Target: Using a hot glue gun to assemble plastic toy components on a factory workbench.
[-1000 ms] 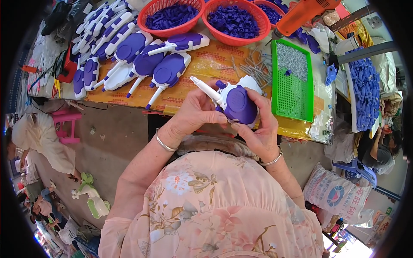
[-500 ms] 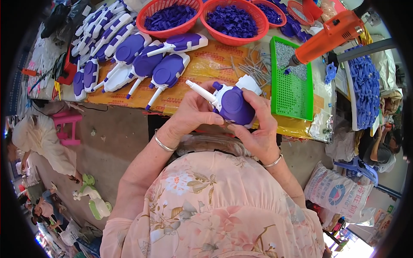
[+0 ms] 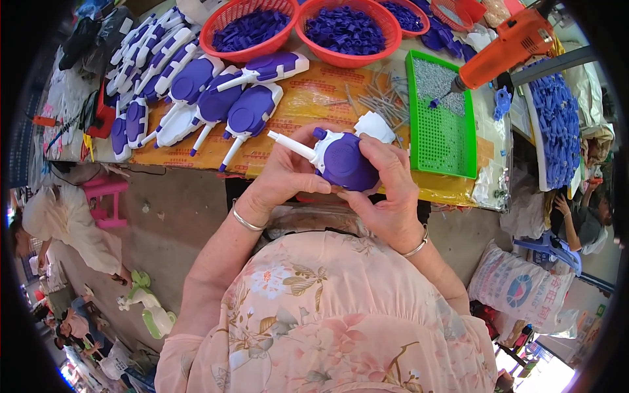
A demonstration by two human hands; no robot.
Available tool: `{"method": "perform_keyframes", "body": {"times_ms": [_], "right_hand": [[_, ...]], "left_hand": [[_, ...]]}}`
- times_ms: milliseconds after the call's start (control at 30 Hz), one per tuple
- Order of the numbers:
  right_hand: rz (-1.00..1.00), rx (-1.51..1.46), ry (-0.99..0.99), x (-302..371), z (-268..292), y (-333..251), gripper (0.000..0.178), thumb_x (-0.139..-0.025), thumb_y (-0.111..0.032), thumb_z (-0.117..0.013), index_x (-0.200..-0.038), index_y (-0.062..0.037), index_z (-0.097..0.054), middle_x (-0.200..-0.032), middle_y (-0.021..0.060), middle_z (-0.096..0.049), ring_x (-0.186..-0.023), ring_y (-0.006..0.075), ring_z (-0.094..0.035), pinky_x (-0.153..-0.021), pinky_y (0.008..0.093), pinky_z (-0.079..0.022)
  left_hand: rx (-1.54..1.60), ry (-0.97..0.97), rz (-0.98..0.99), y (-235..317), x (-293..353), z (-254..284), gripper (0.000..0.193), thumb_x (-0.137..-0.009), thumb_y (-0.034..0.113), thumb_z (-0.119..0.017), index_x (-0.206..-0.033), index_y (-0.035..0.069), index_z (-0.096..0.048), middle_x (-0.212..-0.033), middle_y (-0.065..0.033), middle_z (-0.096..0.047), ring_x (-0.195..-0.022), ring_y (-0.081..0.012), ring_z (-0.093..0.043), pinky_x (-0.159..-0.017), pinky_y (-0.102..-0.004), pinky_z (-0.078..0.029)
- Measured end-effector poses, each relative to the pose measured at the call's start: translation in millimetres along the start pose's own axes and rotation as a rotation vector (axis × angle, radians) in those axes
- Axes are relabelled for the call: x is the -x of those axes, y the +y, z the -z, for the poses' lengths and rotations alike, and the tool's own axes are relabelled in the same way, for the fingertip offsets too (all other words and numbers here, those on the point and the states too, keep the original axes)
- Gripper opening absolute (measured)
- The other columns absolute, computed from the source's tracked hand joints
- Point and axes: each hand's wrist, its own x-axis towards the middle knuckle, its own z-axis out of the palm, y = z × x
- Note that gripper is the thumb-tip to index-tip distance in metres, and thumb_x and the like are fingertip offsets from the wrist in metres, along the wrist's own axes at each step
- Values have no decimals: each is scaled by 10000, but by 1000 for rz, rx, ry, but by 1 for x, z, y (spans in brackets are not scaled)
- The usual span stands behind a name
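Note:
Both hands hold one purple-and-white plastic part [image 3: 345,161] above the table's near edge. It has a rounded purple cover, a white collar and a white tube pointing to the upper left. My left hand [image 3: 286,175] grips the collar side, its thumb below and its other fingers partly hidden behind. Around the rounded end closes my right hand [image 3: 388,180], with fingers on top and thumb at the lower edge. A white plastic piece [image 3: 375,128] shows just beyond my right fingers. Several similar purple-and-white parts [image 3: 254,110] with tubes lie to the left.
Red baskets [image 3: 348,60] of small purple pieces stand at the back. To the right are a green tray [image 3: 472,160] of small metal screws and an orange power screwdriver [image 3: 510,49] hanging over it. Loose metal rods [image 3: 386,103] lie beside the tray. A pink stool [image 3: 108,196] stands lower left.
The held part has shifted slightly left with both hands still on it. My right fingers sit a little differently over its cover. The whole view has also moved slightly.

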Motion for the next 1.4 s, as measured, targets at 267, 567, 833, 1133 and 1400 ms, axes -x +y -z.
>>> {"method": "perform_keyframes", "body": {"times_ms": [267, 567, 833, 1133, 1400], "right_hand": [[34, 111, -10, -1, 2, -8, 688, -628, -50, -835, -1263, -51, -570, -1284, 142, -588, -1119, 340, -551, -951, 406, -458], [41, 132, -8, -2, -1, -7, 693, -619, -33, -824, -1264, -45, -572, -1282, 140, -587, -1094, 341, -548, -944, 407, -453], [124, 167, 1, -1, -9, 4, 721, -589, 1, -781, -1274, -26, -558, -1310, 143, -553, -1092, 348, -529, -953, 415, -437], [255, 134, 195, 3, -10, 10, 635, -655, -35, -805, -1237, -42, -551, -1250, 152, -550, -1096, 335, -533, -947, 409, -433], [-184, -436, 53, 10, -1, 18, 397, -759, -61, -763, -1116, 7, -603, -1045, 128, -604, -950, 257, -576, -854, 327, -460]], "left_hand": [[33, -7, -19, 0, 3, 0, 802, -620, -64, -822, -1333, 17, -464, -1301, -87, -549, -1177, -173, -546, -994, -342, -474], [-13, 14, -67, -1, 2, -2, 804, -616, -31, -844, -1324, 25, -466, -1263, -67, -563, -1149, -162, -555, -968, -318, -482], [-225, 227, -126, -8, 3, -16, 658, -690, -19, -787, -1275, 48, -492, -1189, -41, -580, -1070, -116, -561, -919, -271, -483], [-190, 199, -139, -7, 9, -16, 583, -699, -48, -789, -1233, 4, -560, -1200, -106, -628, -1076, -171, -606, -944, -318, -499], [-121, 143, -118, -5, 10, -1, 604, -649, -112, -747, -1219, -13, -574, -1209, -152, -632, -1082, -204, -618, -918, -314, -512]]}}
